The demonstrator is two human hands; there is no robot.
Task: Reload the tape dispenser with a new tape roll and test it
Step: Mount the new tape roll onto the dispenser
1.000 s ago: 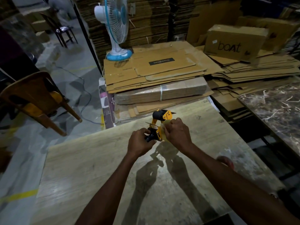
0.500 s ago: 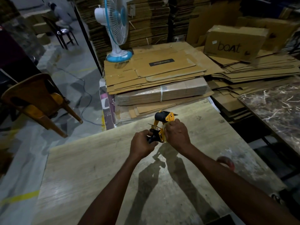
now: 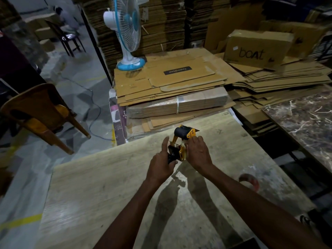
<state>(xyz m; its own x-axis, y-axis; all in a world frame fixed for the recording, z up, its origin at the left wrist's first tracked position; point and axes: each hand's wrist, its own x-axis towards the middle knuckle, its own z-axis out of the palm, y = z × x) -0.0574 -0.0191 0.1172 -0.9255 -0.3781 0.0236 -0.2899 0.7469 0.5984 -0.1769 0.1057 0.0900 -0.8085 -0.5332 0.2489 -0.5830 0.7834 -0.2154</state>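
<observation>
Yellow-and-black dispenser [image 3: 180,142] sits above the table [image 3: 107,177], pinched in both hands: left hand [image 3: 160,165] grips its black handle, forefinger lifted; right hand [image 3: 197,152] clasps the frame side. Rigid and light, I judge; hold handle and frame, avoiding the toothed blade. Cartons read "boAt" [image 3: 251,53] and "Crompton" [image 3: 177,70]

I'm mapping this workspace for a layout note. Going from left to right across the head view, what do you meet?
Wooden chair → white and blue fan → left hand → tape dispenser → right hand → reddish tape roll → boAt box.
</observation>
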